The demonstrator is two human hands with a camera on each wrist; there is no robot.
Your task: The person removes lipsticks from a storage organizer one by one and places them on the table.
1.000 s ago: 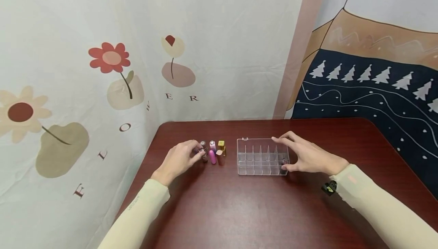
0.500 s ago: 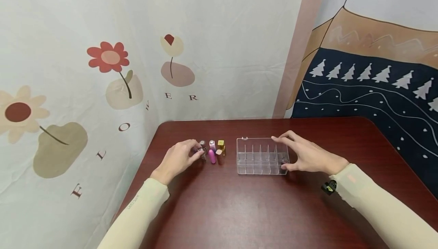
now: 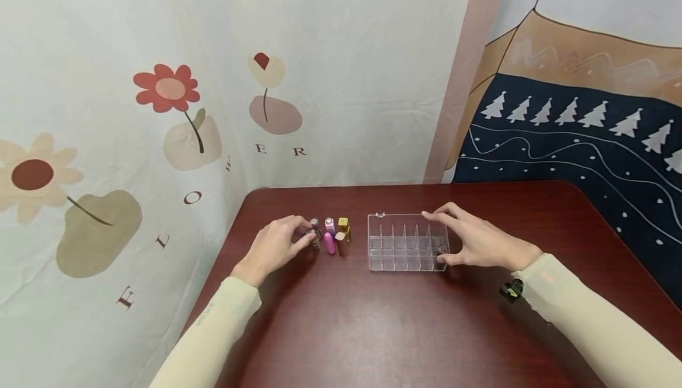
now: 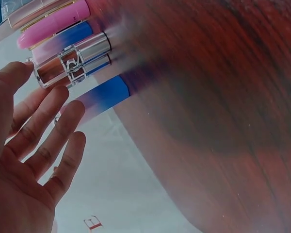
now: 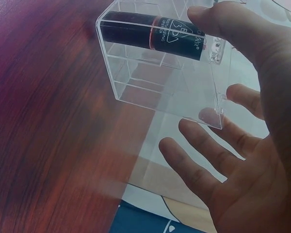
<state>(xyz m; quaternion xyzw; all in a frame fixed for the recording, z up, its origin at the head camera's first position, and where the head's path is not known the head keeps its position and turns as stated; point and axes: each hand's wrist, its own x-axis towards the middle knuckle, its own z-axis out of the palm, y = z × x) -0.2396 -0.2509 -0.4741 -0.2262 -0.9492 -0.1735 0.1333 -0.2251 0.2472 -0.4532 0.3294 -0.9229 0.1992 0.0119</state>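
Observation:
My left hand (image 3: 274,247) is at the left end of a small group of lipsticks. Its thumb and index finger pinch the top of a clear-and-silver lipstick with a brown middle (image 4: 52,71), which stands upright; the other fingers are spread. A blue-to-pink lipstick (image 4: 109,95) stands beside those fingers. My right hand (image 3: 479,242) spans the right end of a clear divided box (image 3: 394,269), thumb on the near side and index finger at the far top corner. A dark lipstick (image 5: 177,41) stands in a compartment at that end.
Beside the left hand stand a bright pink lipstick (image 3: 330,243), a brown one with a pale top (image 3: 341,244), a gold-topped one (image 3: 343,223) and a pale pink one (image 3: 330,224). The reddish-brown table (image 3: 362,329) ends at a printed cloth (image 3: 341,109) behind.

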